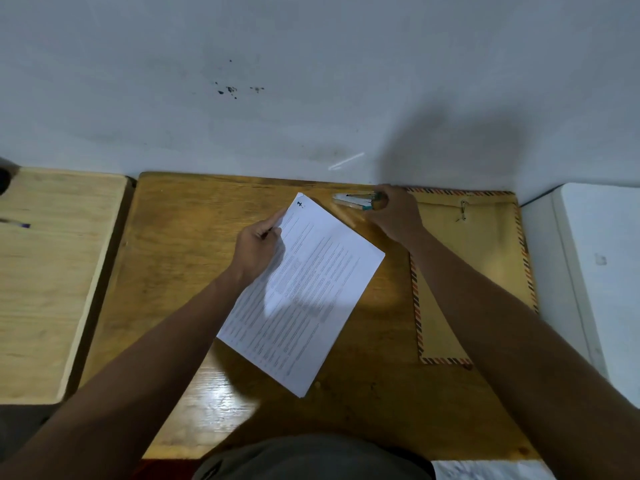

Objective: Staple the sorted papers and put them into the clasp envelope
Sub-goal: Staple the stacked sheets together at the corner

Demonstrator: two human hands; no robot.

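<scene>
A stack of printed white papers (pixel 311 289) lies tilted across the middle of the brown wooden desk (pixel 180 271). My left hand (pixel 258 247) pinches the stack's left edge near its top corner. Just right of that corner, at the desk's far edge, my right hand (pixel 394 216) grips the rear of a silver and teal stapler (pixel 353 200), whose jaws point left toward the papers. The tan clasp envelope (pixel 481 258) with a striped border lies flat at the right of the desk, partly under my right forearm; its metal clasp shows near the top.
A paler wooden desk (pixel 52 271) stands to the left with a pen (pixel 15 223) on it. A white surface (pixel 595 271) adjoins the desk on the right. A grey-white wall runs along the back. A white sheet (pixel 491 471) shows at the bottom right.
</scene>
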